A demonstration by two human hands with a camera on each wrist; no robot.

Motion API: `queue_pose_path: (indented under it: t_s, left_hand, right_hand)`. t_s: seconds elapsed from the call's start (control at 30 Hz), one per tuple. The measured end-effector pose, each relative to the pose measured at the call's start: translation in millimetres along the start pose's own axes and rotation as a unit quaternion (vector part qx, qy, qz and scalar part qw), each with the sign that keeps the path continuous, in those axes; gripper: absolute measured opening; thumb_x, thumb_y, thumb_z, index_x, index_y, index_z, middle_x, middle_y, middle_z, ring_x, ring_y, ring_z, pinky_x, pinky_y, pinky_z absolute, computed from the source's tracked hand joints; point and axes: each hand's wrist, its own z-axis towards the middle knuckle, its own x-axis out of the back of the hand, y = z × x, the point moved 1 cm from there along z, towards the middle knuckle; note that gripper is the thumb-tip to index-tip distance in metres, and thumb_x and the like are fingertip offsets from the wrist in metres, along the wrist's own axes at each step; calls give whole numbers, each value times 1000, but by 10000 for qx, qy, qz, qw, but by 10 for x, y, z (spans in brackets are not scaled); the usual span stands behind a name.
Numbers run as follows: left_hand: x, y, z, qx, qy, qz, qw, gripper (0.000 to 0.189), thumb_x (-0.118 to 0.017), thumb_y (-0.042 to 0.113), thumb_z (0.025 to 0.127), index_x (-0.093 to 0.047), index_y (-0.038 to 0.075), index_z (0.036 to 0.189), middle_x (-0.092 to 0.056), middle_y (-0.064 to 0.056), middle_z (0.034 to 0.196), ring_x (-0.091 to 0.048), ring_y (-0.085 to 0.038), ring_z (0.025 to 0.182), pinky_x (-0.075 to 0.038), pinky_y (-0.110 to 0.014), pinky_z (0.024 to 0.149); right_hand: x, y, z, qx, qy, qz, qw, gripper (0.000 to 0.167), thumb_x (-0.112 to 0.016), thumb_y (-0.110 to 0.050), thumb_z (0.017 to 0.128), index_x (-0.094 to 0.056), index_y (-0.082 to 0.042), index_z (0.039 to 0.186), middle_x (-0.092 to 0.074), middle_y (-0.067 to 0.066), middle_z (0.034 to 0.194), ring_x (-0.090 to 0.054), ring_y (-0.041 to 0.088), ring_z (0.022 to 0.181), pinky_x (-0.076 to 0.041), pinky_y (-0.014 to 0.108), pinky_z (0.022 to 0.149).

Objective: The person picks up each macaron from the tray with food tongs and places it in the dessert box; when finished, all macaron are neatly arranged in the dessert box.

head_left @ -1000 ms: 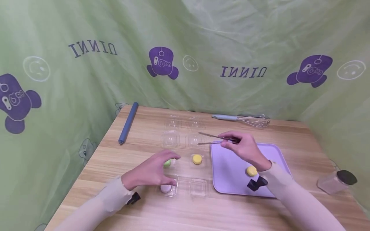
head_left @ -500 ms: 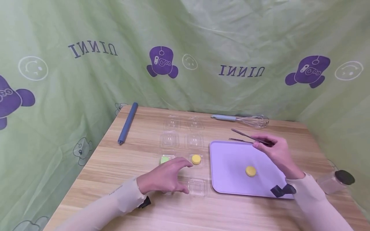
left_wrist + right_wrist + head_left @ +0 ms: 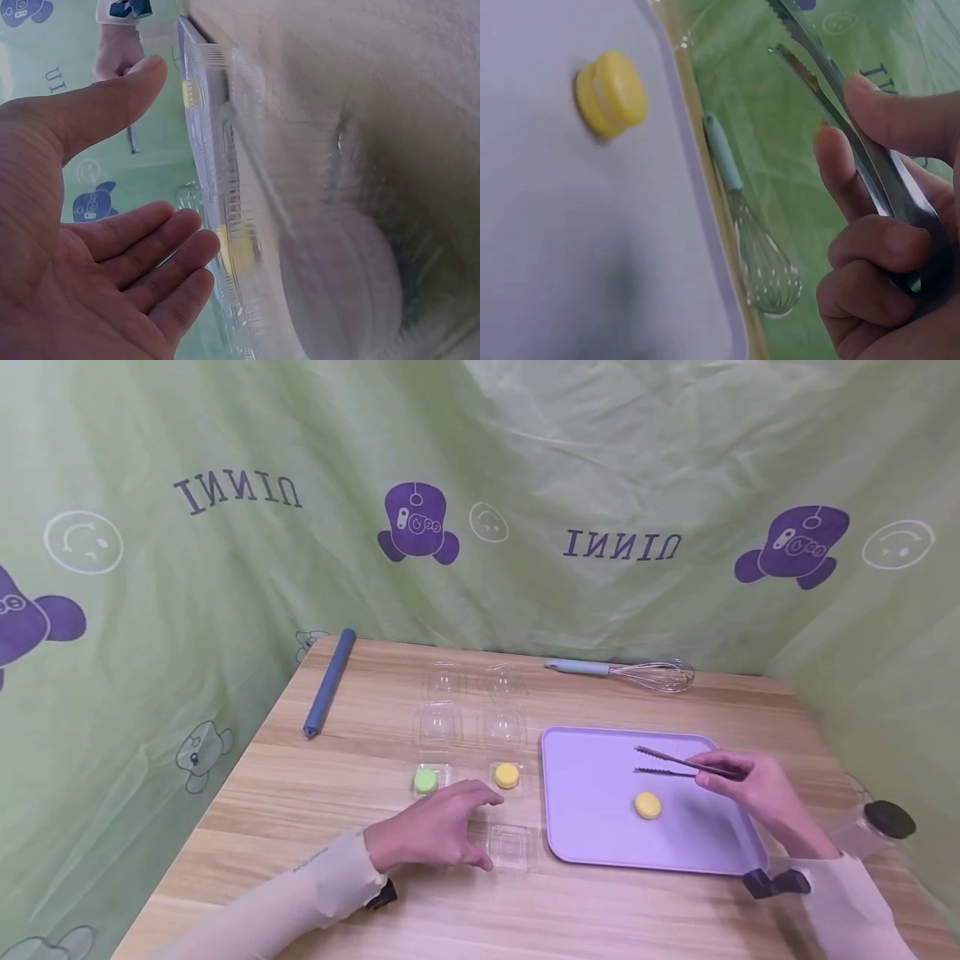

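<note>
My right hand (image 3: 759,789) grips metal tongs (image 3: 678,762) above the purple tray (image 3: 592,827); their tips are parted with nothing between them. A yellow macaron (image 3: 647,805) lies on the tray, below the tips. My left hand (image 3: 438,827), thumb and fingers spread, hovers over the near part of a clear plastic box (image 3: 512,847) and holds nothing. A green macaron (image 3: 425,780) and another yellow macaron (image 3: 506,775) sit in the box's compartments. In the left wrist view a pale lilac macaron (image 3: 341,285) shows in a compartment; the left hand hides it in the head view.
Domed clear lids (image 3: 438,723) lie behind the filled compartments. A blue rolling pin (image 3: 330,683) is at the left, and a whisk (image 3: 622,673) lies along the back edge. A jar with a black lid (image 3: 889,819) stands at the right, by my right forearm. Green cloth hangs behind the table.
My right hand has moved right and then down with the tongs, from beside the box to over the tray. The left hand has shifted right, uncovering the green macaron.
</note>
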Motion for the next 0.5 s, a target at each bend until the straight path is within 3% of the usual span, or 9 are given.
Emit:
queue_pose_path:
  t_s: [0.2,0.33,0.5]
  left_hand:
    - [-40,-8,7,7,-27,12,10000,86,-89,46,70,-56,14,142,-60,2,143,-56,-18,134,-47,-38,117]
    - [-51,-8,8,34,-73,37,10000,85,-89,46,71,-56,14,142,-60,0,144,-54,-19,136,-45,-39,118]
    - [-54,-15,14,41,-124,102,9999,84,-88,47,71,-57,14,141,-59,-1,145,-53,-20,137,-45,-39,119]
  right_hand:
    - [-40,120,-38,-203,-575,-294,9977,36,-79,-20,87,-73,-2,118,-74,-6,96,-61,1,79,-53,20,66]
    - [-68,175,-49,-95,-844,-495,9952,33,-79,-20,87,-75,-3,115,-75,-3,94,-59,0,78,-50,19,67]
    - [-70,227,-61,41,-890,-745,9932,29,-80,-22,85,-76,-7,111,-76,-2,93,-59,-2,80,-47,18,70]
